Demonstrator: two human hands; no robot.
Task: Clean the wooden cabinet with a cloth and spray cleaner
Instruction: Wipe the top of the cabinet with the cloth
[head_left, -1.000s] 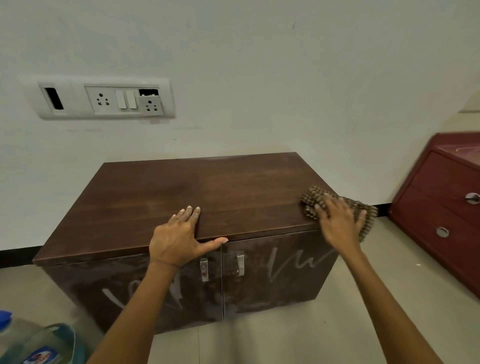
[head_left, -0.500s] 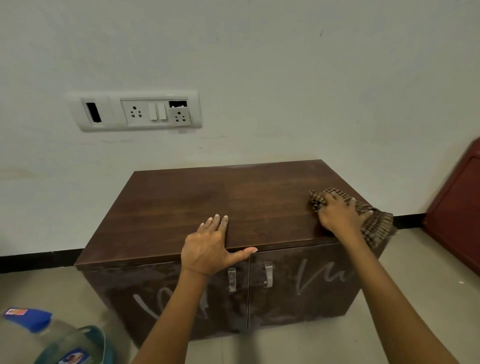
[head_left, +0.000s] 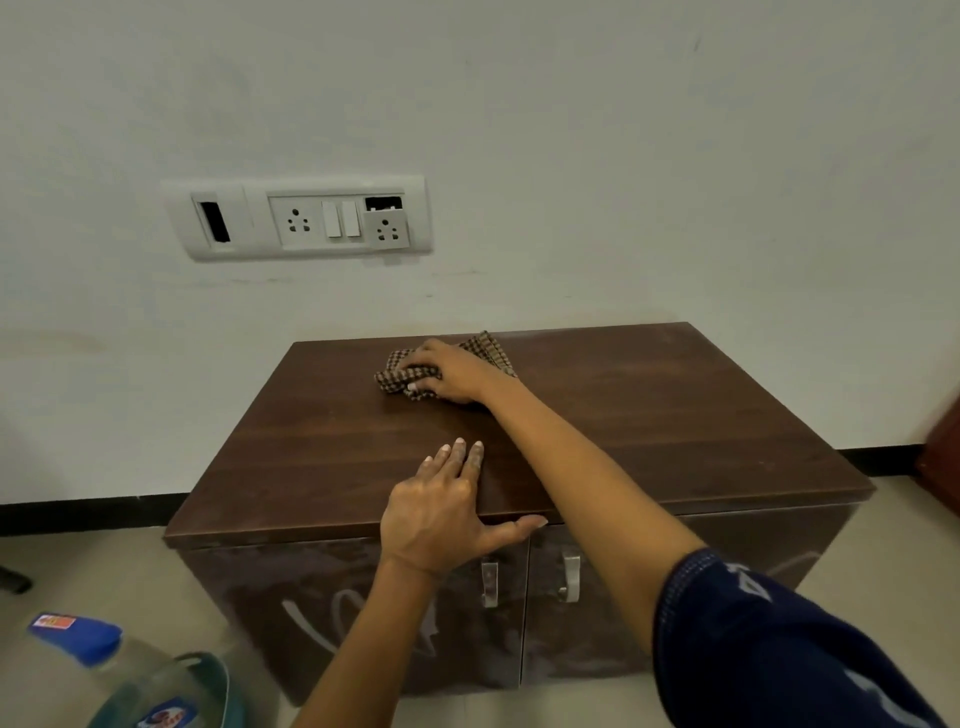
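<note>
A dark wooden cabinet (head_left: 675, 415) with two doors stands on the floor against a white wall (head_left: 623, 156), which carries a white socket panel (head_left: 298, 218) above it, and a bottle (head_left: 104, 670) with a blue cap shows blurred at the lower left corner. The left hand (head_left: 441, 514) lies flat on the front edge of the cabinet top, fingers straight and released, thumb along the edge. The right hand (head_left: 452, 371) reaches to the back of the top, left of middle, its fingers bent around a bunched checked cloth (head_left: 402, 376), pressing it on the wood.
</note>
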